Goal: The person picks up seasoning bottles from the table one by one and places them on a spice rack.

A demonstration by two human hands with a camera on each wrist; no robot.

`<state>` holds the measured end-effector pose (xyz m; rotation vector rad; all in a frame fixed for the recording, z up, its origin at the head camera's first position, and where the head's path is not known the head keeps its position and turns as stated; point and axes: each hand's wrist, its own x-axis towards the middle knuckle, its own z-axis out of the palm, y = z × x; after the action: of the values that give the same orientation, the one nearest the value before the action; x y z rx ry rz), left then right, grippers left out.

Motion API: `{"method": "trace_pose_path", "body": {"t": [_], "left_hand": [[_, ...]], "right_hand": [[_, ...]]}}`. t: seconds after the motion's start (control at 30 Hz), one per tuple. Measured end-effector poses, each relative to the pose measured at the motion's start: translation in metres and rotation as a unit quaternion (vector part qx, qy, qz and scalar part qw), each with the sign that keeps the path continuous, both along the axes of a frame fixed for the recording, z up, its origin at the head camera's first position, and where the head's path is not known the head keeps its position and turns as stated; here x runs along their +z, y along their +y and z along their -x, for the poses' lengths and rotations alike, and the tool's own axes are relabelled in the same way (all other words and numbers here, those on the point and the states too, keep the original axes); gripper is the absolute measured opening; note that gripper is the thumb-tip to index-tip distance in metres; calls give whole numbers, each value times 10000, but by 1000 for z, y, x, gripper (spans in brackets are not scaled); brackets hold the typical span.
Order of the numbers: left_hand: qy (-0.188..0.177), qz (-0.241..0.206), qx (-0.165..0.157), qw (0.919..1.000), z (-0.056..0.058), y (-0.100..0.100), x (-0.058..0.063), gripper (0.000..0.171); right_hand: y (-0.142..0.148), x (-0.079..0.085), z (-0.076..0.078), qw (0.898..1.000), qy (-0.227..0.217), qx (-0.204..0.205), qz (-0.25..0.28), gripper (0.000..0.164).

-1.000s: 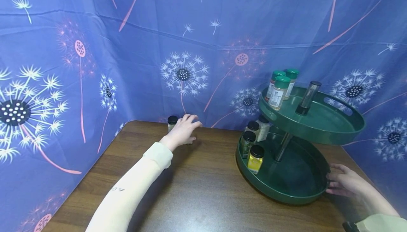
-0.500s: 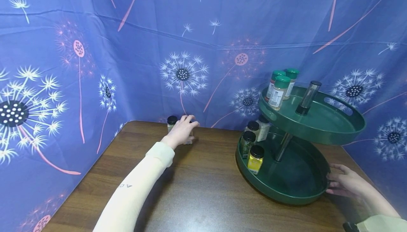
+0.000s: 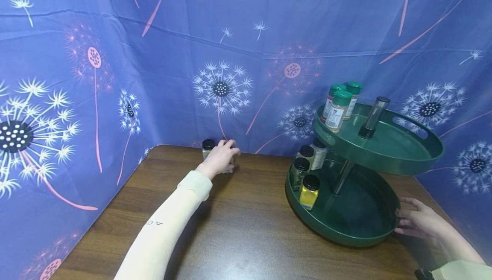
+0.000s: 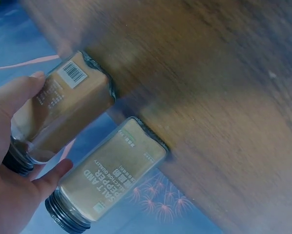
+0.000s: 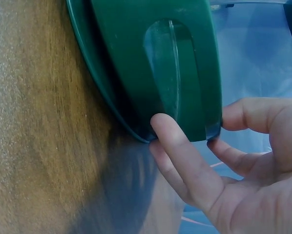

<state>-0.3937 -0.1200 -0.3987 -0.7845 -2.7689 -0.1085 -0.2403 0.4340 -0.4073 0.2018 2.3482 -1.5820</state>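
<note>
At the back of the table, my left hand (image 3: pixel 220 158) holds a black-capped spice jar (image 4: pixel 70 105) of brown powder between thumb and fingers. Only the jar's lower end shows under the fingers in the head view. Close beside it stands a second black-capped jar (image 4: pixel 114 173), labelled salt and pepper; its cap (image 3: pixel 208 144) shows left of the hand. On the right, my right hand (image 3: pixel 419 220) grips the rim of the lower tray of a green two-tier rack (image 3: pixel 347 240), thumb at the upper edge and fingers (image 5: pixel 177 148) against the outer wall.
Several black-capped jars, one yellow (image 3: pixel 308 194), line the left side of the lower tray. Green-capped shakers (image 3: pixel 335 115) stand at the left of the upper tray (image 3: pixel 399 147). Blue dandelion-print cloth (image 3: pixel 173 79) hangs close behind the wooden table (image 3: pixel 246 228).
My left hand has shifted slightly left and its fingers have closed more; the lower end of the jar now shows beneath them. The right hand keeps its place on the tray.
</note>
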Motion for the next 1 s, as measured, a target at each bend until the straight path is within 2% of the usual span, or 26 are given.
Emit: {"method": "trace_pose_path", "body": {"t": [0.37,0.6,1.0], "left_hand": [[-94,74,-8,9999,-2,1,2,33],[106,81,-54,9999,-2,3,2,24],[211,170,48,9996,3,3,-2,25]], "right_hand": [[5,-8,0,9998,83,-28,183,75],[5,-10,0,9998,67,-92,184,77],[2,-13,-3,9990,220,-258,306,69]]}}
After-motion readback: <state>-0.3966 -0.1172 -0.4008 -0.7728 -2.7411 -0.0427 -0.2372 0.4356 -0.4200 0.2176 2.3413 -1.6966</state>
